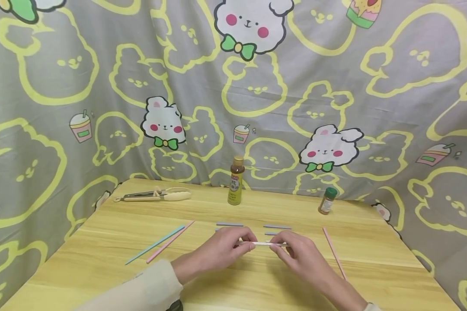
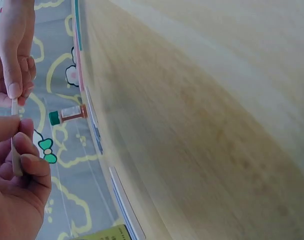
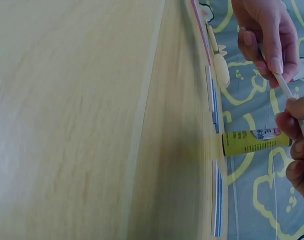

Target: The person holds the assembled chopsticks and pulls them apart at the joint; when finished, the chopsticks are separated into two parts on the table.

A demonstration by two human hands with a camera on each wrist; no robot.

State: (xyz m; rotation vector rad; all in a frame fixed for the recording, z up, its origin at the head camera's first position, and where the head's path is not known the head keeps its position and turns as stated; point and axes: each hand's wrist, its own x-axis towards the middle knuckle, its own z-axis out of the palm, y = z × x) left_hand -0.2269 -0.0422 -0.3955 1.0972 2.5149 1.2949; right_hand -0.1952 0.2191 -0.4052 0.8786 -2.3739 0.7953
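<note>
A thin white stick [image 1: 262, 243], straw-like, is held level between my two hands over the table. My left hand [image 1: 227, 248] pinches its left part between thumb and fingers. On the other end, my right hand [image 1: 301, 255] has the same pinch, with a short bare stretch showing between the hands. The left wrist view shows the stick [image 2: 14, 107] running from one hand to the other. Just beyond the hands lie short purple sticks, a pair at the left [image 1: 229, 224] and others at the right [image 1: 277, 226], partly hidden by my fingers.
On the left of the wooden table [image 1: 101, 255] lie long blue [image 1: 155, 245] and pink sticks [image 1: 170, 242]; another pink stick [image 1: 334, 252] is at the right. Tongs [image 1: 153, 195], an oil bottle [image 1: 235, 181] and a green-capped jar [image 1: 327, 201] are along the back, before a patterned curtain [image 1: 202, 86].
</note>
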